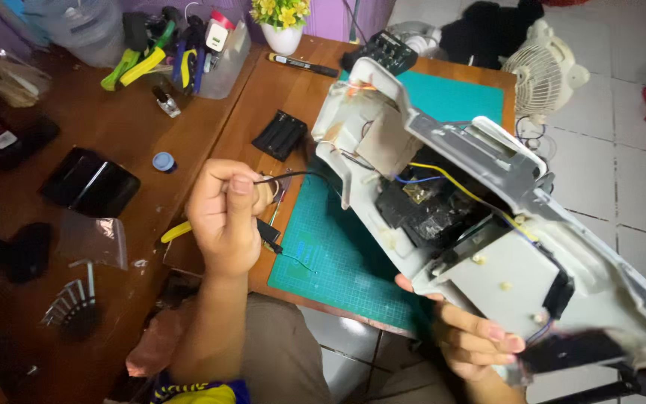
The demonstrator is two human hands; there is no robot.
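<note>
Presently the left hand (223,217) is clenched, pinching a thin black wire (293,175) that runs toward three o'clock into the opened white plastic appliance housing (443,172). The right hand (472,337), at five o'clock, grips the housing's lower edge from beneath. Under both lies a green cutting mat (338,262) on the brown wooden table (114,135).

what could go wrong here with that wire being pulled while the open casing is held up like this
1. The left hand pinches a thin black wire running into the opened white casing; a hard tug might tear it off inside.
2. The right hand supports the tilted casing only from below, partly off the green cutting mat, so it could slip.
</note>
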